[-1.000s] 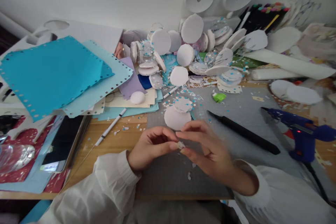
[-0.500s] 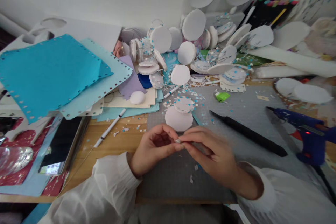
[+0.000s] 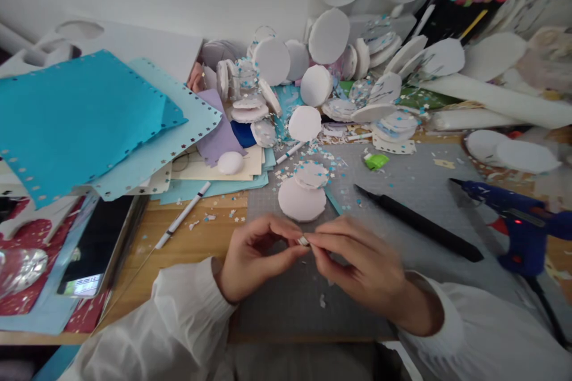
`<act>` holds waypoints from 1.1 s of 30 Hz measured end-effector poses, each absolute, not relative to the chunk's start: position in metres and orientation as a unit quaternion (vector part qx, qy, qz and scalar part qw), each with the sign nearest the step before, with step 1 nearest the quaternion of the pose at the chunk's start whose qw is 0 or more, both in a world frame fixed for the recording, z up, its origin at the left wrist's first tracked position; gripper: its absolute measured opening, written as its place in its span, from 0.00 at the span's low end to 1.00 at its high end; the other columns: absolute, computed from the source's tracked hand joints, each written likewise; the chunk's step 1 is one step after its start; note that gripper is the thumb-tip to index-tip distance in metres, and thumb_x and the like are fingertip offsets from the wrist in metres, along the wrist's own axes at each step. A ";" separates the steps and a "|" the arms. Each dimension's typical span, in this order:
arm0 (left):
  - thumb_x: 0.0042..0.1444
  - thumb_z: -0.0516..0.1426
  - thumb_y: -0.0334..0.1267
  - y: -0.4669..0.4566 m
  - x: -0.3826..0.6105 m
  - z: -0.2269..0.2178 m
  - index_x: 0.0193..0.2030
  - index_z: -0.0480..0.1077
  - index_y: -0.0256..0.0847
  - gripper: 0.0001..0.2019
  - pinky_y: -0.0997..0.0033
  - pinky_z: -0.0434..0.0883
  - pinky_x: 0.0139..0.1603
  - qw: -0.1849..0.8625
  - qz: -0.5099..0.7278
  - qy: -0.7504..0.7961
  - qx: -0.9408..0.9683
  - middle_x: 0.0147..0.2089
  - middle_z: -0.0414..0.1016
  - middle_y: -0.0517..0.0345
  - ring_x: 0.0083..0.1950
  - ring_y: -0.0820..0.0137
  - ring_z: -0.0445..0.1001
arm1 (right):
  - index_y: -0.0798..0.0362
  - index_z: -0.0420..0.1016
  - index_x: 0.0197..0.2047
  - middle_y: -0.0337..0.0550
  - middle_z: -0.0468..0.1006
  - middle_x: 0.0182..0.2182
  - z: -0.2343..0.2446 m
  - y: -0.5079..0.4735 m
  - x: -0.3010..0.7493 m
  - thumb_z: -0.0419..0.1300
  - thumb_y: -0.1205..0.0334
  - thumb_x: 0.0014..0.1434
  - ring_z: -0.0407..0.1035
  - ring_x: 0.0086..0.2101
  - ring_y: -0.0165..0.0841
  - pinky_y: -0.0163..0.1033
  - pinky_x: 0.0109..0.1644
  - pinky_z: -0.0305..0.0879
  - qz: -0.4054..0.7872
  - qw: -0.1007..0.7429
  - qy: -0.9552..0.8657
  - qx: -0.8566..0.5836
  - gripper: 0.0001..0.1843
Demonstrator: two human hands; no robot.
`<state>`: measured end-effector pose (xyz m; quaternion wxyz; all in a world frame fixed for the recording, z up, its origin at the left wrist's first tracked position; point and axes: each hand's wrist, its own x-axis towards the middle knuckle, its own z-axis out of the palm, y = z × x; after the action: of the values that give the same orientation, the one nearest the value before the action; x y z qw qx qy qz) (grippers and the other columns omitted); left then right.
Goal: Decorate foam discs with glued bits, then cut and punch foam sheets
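Note:
Between the fingertips of both hands is a small white piece (image 3: 303, 241), too small to name. My left hand (image 3: 261, 259) pinches it from the left with thumb and forefinger. My right hand (image 3: 360, 265) is closed on its right side, fingertips meeting it. Just beyond the hands, a round white disc (image 3: 301, 201) lies on the grey cutting mat (image 3: 286, 309). A smaller disc with blue specks (image 3: 311, 175) rests at its far edge, amid scattered tiny blue and white stars.
On the right are a black pen-shaped tool (image 3: 420, 223) and a blue glue gun (image 3: 521, 208) with a red light. Several white discs (image 3: 329, 36) crowd the back. Blue punched paper (image 3: 84, 125), a phone (image 3: 96, 247) and a white pen (image 3: 184, 214) are at left.
My right fingers have shifted slightly around the small white piece, and a bit more of it shows. The whole view has moved a little; the other things lie as before.

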<state>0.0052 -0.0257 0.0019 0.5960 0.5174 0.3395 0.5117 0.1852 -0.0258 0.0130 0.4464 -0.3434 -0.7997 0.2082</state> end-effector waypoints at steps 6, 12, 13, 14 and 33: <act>0.46 0.65 0.27 -0.030 0.011 0.002 0.29 0.73 0.36 0.06 0.76 0.74 0.33 0.578 0.518 0.373 0.508 0.31 0.79 0.55 0.29 0.74 0.74 | 0.52 0.71 0.43 0.41 0.75 0.31 0.007 -0.031 0.185 0.57 0.75 0.58 0.71 0.32 0.31 0.36 0.34 0.71 0.211 0.434 -0.805 -0.345 0.12; 0.44 0.66 0.27 -0.028 0.010 -0.003 0.27 0.72 0.35 0.07 0.78 0.72 0.31 0.656 0.496 0.365 0.436 0.29 0.79 0.55 0.29 0.75 0.75 | 0.53 0.72 0.37 0.39 0.74 0.27 0.005 -0.030 0.183 0.58 0.75 0.56 0.68 0.26 0.27 0.32 0.28 0.67 0.294 0.456 -0.760 -0.356 0.08; 0.44 0.67 0.27 -0.028 0.009 -0.004 0.26 0.71 0.34 0.08 0.79 0.72 0.30 0.679 0.483 0.363 0.417 0.29 0.79 0.56 0.29 0.75 0.75 | 0.53 0.72 0.36 0.38 0.73 0.27 0.006 -0.029 0.183 0.58 0.75 0.56 0.67 0.25 0.26 0.31 0.27 0.66 0.318 0.458 -0.748 -0.361 0.08; 0.44 0.67 0.27 -0.027 0.008 -0.005 0.26 0.71 0.34 0.08 0.79 0.72 0.30 0.703 0.467 0.361 0.396 0.29 0.79 0.56 0.28 0.75 0.75 | 0.53 0.72 0.34 0.38 0.73 0.26 0.007 -0.029 0.182 0.58 0.74 0.56 0.66 0.24 0.26 0.31 0.26 0.65 0.344 0.456 -0.734 -0.367 0.07; 0.49 0.67 0.33 -0.021 0.006 0.000 0.29 0.74 0.34 0.07 0.85 0.67 0.25 0.827 0.389 0.310 0.260 0.27 0.80 0.57 0.24 0.80 0.72 | 0.52 0.73 0.44 0.42 0.77 0.31 0.021 -0.024 0.188 0.59 0.73 0.59 0.70 0.29 0.29 0.35 0.32 0.71 0.275 0.456 -0.778 -0.333 0.11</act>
<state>0.0058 -0.0212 0.0004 0.8274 0.2604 0.3100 0.3893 0.1880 -0.0242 0.0209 0.4560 -0.3334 -0.7781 0.2748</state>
